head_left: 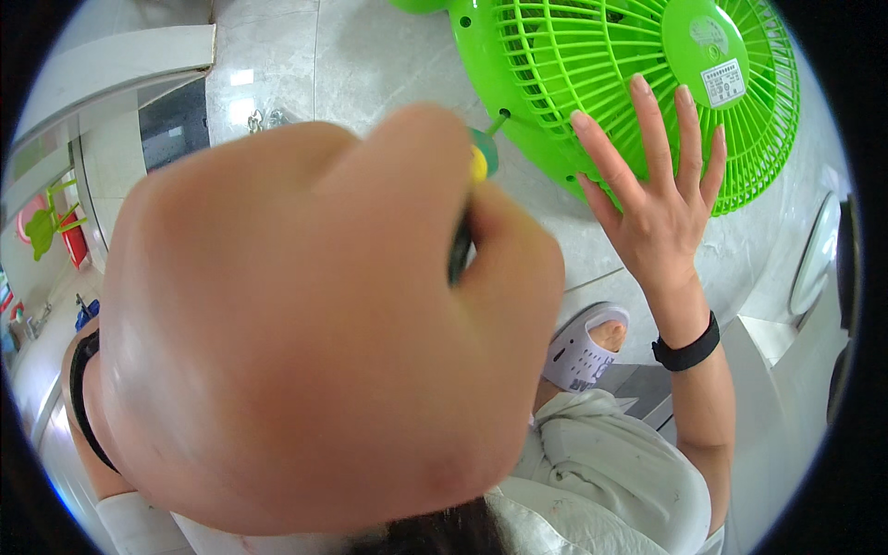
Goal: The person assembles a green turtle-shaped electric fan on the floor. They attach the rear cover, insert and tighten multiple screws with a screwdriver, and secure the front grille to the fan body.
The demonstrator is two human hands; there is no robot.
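A bright green fan (680, 46) lies on the floor at the upper right, its round slatted grille and hub facing up. My left hand (324, 305), very large and close to the camera, is closed round a screwdriver (483, 153) with a green and yellow handle. The thin shaft points at a hole in the fan's rim, and its tip appears to be in or at that hole. Most of the handle is hidden by my fingers. My right hand (652, 203) lies flat on the grille with fingers spread, holding nothing.
Grey glossy tiles (370, 55) make up the floor. Near my left hand, small clear items (264, 120) lie on it. My foot in a lilac slipper (585, 350) is below the fan. A white cabinet edge (139, 60) stands at left; a white oval object (814, 254) is at right.
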